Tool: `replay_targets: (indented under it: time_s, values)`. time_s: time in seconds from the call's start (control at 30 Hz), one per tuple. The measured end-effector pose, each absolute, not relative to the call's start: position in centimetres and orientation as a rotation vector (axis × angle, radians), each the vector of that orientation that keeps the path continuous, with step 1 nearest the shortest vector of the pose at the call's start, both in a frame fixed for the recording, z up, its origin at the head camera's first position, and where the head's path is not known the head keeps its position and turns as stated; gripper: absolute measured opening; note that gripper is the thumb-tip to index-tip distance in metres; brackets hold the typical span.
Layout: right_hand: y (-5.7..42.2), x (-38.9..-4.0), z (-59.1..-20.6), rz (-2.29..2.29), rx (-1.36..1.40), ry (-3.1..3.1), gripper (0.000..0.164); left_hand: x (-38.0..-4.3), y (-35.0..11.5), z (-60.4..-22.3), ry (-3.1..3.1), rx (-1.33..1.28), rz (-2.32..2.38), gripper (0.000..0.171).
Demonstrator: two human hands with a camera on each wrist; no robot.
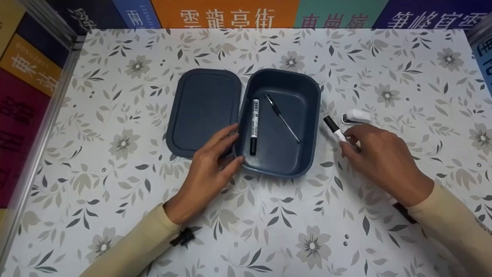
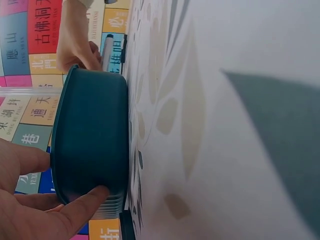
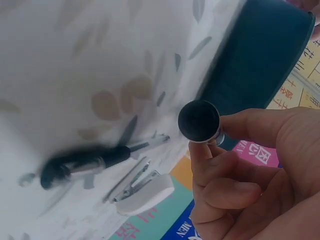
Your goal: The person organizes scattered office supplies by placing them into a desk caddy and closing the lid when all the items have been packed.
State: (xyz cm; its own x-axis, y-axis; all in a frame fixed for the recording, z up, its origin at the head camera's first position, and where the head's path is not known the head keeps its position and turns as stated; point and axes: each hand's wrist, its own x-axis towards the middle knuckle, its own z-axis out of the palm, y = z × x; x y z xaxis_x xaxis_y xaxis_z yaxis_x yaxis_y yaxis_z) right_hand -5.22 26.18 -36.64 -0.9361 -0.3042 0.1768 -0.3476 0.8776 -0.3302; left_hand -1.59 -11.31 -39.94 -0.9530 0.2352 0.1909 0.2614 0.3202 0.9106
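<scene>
A dark blue open box [image 1: 278,173] stands on the table, its lid [image 1: 203,111] lying flat to its left. Inside lie a white marker with a black end [image 1: 255,121] and a slim black-and-clear pen [image 1: 282,117]. My left hand [image 1: 207,165] touches the box's left side and near corner, fingers fairly straight and spread; the left wrist view shows its fingertips [image 2: 97,192] against the outer wall. Right of the box, my right hand [image 1: 384,157] pinches a second marker [image 1: 331,124] between thumb and fingers. Its black end [image 3: 199,121] faces the right wrist camera.
Just beyond the right hand lies a white stapler [image 1: 357,115]. A blurred dark pen [image 3: 115,156] lies near the stapler in the right wrist view. Colourful panels with lettering [image 1: 226,15] border the floral-covered table [image 1: 253,231].
</scene>
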Motion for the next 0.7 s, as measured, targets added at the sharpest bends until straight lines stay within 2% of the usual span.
replay_targets:
  time_s: [0.23,0.43,0.7]
  values:
    - [25.7,-5.9,-35.5,0.542,0.544,-2.871,0.002,-1.5,-11.2,-39.9,-2.537,-0.484,-1.722,0.054]
    - [25.1,-6.4,-34.6,0.546,0.561,-2.834,0.008,-1.5,-11.1,-39.8,-2.537,-0.496,-1.690,0.054]
    - [24.0,-7.1,-33.7,0.551,0.604,-2.833,0.007,-1.5,-11.3,-39.8,-2.549,-0.495,-1.665,0.053]
